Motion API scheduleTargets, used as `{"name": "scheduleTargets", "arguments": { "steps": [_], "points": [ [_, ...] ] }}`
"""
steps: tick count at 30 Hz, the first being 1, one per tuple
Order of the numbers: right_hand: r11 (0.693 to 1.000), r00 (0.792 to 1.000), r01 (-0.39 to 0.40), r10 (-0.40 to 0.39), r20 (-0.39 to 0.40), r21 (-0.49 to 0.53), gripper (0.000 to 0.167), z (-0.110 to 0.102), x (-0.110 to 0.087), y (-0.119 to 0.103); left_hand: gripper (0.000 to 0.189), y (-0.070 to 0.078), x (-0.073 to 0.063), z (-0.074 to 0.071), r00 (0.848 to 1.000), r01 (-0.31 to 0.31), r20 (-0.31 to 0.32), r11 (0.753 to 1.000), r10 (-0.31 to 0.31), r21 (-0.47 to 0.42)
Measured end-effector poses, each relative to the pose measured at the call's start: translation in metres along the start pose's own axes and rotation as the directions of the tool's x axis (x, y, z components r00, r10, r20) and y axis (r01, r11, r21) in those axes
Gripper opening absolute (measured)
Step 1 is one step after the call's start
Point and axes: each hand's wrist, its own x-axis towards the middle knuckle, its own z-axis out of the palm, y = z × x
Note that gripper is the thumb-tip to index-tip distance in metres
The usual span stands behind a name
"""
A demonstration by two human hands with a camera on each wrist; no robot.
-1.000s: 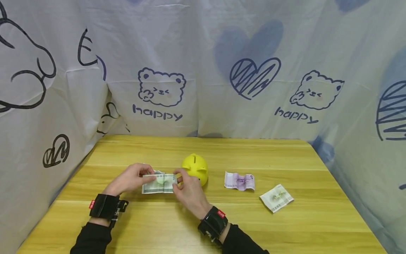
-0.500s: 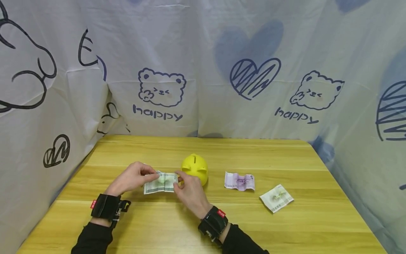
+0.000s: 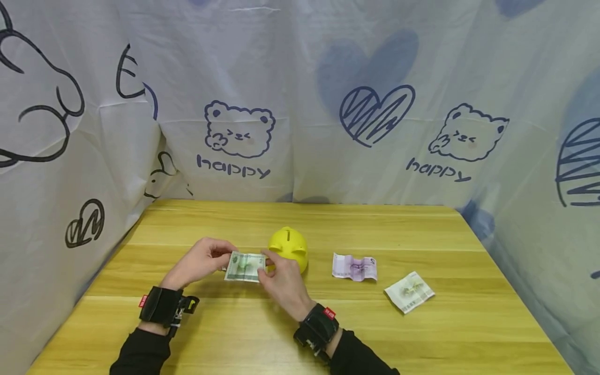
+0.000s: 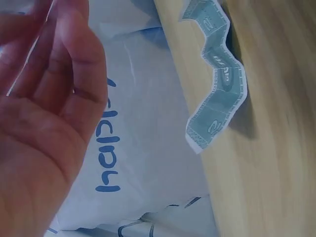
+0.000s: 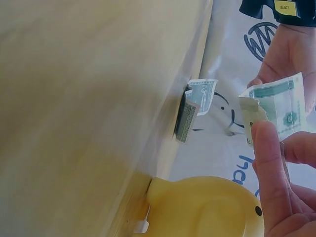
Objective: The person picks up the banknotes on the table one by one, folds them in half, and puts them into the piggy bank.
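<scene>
Over the left half of the tabletop [image 3: 394, 234], well in from its left edge: one green-printed banknote [image 3: 246, 267], raised clear of the wood. Pale paper, creased; darker green band along one long border; small rosette toward the left end. Seen from the right wrist, the paper by the fingertips is bent over, its edge ragged.

Grip, right hand [image 3: 285, 284]: thumb and forefinger pinching the note's right end. Grip, left hand [image 3: 200, 261]: fingers bent at the upper left corner; whether they pinch the paper, I cannot tell.

Also present: one yellow moulded figure [image 3: 287, 249], slot in top, just beyond the right hand; one wavy green banknote [image 4: 222, 74], on the tabletop; one purple banknote [image 3: 354, 267], rippled, right of the figure; one pale banknote [image 3: 410, 292], askew, nearer the right edge.

Changed since one second ago: raised note shifted toward the tabletop's right edge; its left end, then overlapped by the left thumb, now uncovered. Figure, purple and pale notes: places unchanged.
</scene>
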Motion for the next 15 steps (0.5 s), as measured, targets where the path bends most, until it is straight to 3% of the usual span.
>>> {"name": "scheduleTargets", "arguments": {
  "steps": [8, 15],
  "points": [
    [0.996, 1.0, -0.022, 0.02, 0.022, 0.081, 0.043, -0.0019, -0.0016, 0.0004, 0.02, -0.0048, 0.0034, 0.0073, 1.0, 0.001, 0.001, 1.0, -0.001, -0.027],
    [0.995, 0.999, -0.019, 0.016, 0.029, 0.096, 0.043, -0.0023, -0.0019, 0.0014, 0.036, -0.01, 0.0077, 0.0099, 0.994, -0.041, 0.098, 0.998, 0.046, -0.046]
  ]
}}
